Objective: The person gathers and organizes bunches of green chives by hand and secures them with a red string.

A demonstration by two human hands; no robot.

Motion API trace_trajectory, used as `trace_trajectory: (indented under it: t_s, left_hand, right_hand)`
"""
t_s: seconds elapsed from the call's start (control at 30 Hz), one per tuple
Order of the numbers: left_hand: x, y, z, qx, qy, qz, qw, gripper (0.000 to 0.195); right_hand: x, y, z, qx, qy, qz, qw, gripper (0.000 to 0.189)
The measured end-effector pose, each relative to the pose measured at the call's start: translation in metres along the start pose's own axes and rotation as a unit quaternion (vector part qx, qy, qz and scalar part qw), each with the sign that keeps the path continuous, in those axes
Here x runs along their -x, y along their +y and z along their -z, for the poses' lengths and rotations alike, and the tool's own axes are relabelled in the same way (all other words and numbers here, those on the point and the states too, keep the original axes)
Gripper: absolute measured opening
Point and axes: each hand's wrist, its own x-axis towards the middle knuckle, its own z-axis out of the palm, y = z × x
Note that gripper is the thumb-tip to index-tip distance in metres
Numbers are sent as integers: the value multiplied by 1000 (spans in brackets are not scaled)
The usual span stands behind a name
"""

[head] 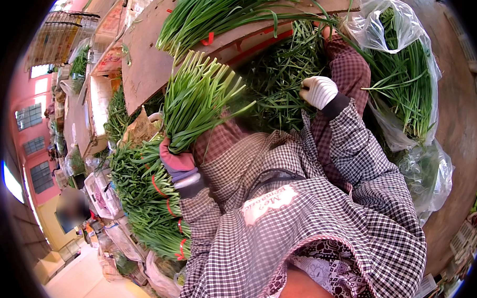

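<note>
My left hand (pixel 179 162), in a pink and purple glove, grips a loose bunch of garlic chives (pixel 200 104) near its leafy end. The pale cut stems fan upward beside the board's edge. My right hand (pixel 320 92) wears a white striped glove and has its fingers curled above a heap of loose green leaves (pixel 284 68) between my legs. Whether a leaf is between those fingers is hidden. A larger pile of chives (pixel 219 18) lies on the wooden board (pixel 147 63) ahead, with a red tie (pixel 207 39) at the board's edge.
Several chive bundles (pixel 154 201) with red ties are stacked at my left. A clear plastic bag (pixel 432 73) of long chives stands at my right, with another plastic bag (pixel 426 175) behind it. Crates (pixel 101 191) line the far left, where a blurred person (pixel 71 210) is visible.
</note>
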Motion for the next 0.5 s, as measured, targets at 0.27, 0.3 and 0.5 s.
trace_trajectory:
  t_s: [0.27, 0.3, 0.5]
  left_hand:
    - [2, 5, -19, 49, -4, 72, 996, 37]
    - [3, 6, -19, 52, 1, 71, 996, 37]
    - [3, 5, -16, 60, 42, 43, 996, 39]
  right_hand:
    - [1, -104, -6, -216, 109, 218, 946, 35]
    - [-2, -119, -8, -213, 113, 246, 939, 34]
    - [-10, -131, -24, -299, 138, 274, 904, 21]
